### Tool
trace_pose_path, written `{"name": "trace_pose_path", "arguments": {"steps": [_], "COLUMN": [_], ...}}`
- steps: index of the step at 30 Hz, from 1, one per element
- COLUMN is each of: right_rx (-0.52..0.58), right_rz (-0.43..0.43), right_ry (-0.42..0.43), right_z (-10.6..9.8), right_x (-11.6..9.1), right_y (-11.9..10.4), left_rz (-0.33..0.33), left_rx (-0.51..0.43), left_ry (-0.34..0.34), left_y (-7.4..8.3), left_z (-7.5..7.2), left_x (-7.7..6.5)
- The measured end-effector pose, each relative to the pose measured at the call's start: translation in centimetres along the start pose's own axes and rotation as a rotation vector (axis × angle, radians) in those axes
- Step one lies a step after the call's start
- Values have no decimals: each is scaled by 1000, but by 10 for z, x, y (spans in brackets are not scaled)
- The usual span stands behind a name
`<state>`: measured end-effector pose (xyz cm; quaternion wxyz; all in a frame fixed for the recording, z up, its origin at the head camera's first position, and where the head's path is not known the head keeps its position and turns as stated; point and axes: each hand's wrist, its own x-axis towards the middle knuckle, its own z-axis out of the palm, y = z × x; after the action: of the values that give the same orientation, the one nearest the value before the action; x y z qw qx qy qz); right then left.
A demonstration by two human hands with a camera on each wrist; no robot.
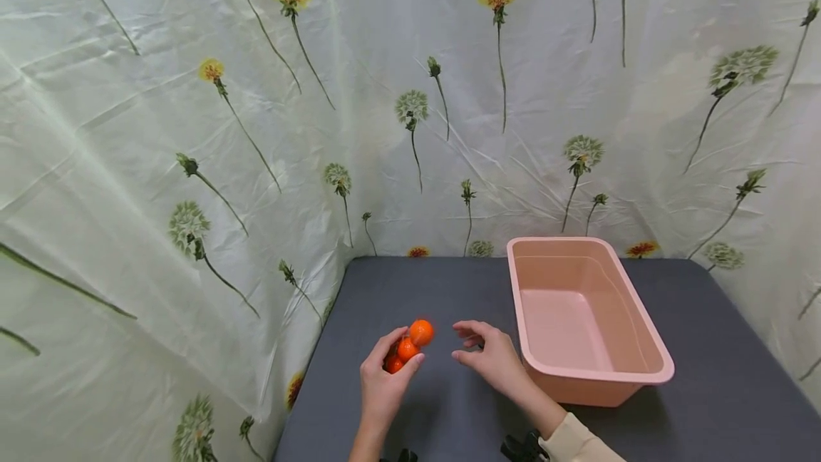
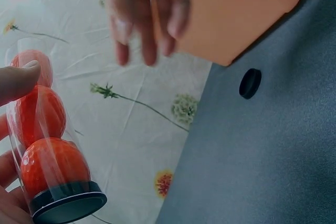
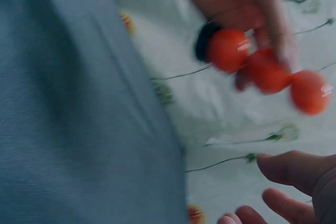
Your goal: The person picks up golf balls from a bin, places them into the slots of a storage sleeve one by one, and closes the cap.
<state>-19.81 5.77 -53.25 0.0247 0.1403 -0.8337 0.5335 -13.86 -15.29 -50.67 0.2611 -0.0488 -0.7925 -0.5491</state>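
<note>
My left hand point(image 1: 380, 383) grips a clear plastic tube point(image 2: 72, 137) above the table, thumb on one side and fingers around the other. Stacked inside the tube are three orange golf balls point(image 2: 55, 166), their dimples showing in the left wrist view. A black cap point(image 2: 68, 203) closes the tube's lower end; the other end shows no cap. To the right, apart from the tube, my right hand point(image 1: 497, 358) holds nothing, with fingers loosely bent and thumb spread. A loose black cap point(image 2: 250, 83) lies on the table in the left wrist view.
A deep pink plastic basin point(image 1: 593, 376) stands on the dark grey table point(image 1: 449, 291), just right of my right hand. Behind and to the left hangs a pale curtain point(image 1: 385, 91) printed with dandelions, meeting the table's edges.
</note>
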Motion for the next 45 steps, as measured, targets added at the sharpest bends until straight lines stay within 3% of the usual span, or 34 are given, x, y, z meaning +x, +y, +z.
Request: {"name": "trace_pose_path", "arguments": {"steps": [13,21,27,36,45], "right_rx": [-106,-166,-200,-248,-289], "right_rz": [98,120,137,83,80], "right_ry": [269,379,419,428,405], "right_z": [33,43,46,45,49], "right_x": [9,12,13,7,3], "right_y": [70,97,109,116,120], "left_rz": [-31,-70,-87,-64,-17], "left_rx": [-13,-46,-55,-34,-83], "left_ry": [-4,-16,-16,-15,-38], "left_y": [-1,-3,-3,-34,-41], "left_z": [2,3,2,11,14], "left_x": [-2,-4,-6,-9,-10]}}
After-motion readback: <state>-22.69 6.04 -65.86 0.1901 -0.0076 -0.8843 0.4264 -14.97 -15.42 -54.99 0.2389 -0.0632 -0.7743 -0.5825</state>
